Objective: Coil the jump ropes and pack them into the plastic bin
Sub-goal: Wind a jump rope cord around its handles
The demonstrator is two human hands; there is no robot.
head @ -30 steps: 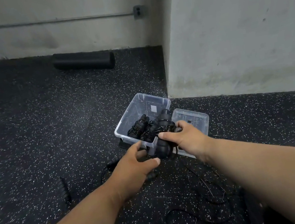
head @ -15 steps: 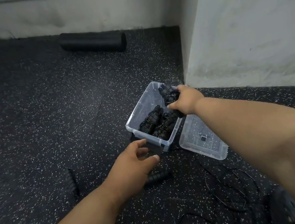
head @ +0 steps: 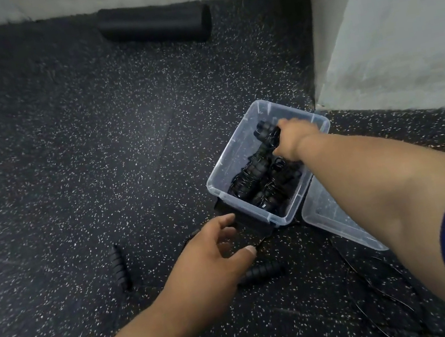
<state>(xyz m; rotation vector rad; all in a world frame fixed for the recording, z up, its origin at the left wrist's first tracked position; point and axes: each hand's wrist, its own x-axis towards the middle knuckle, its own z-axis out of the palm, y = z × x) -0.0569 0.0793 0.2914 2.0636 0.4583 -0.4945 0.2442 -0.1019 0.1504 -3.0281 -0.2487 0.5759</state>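
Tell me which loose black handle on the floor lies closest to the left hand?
The handle just under the left hand, by its thumb; the other handle lies farther left.

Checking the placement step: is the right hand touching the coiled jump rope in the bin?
Touching. The head view shows the right hand inside the plastic bin, its fingers wrapped round the handle end of the coiled jump rope.

dim even light, soft motion blur, wide-angle edge distortion
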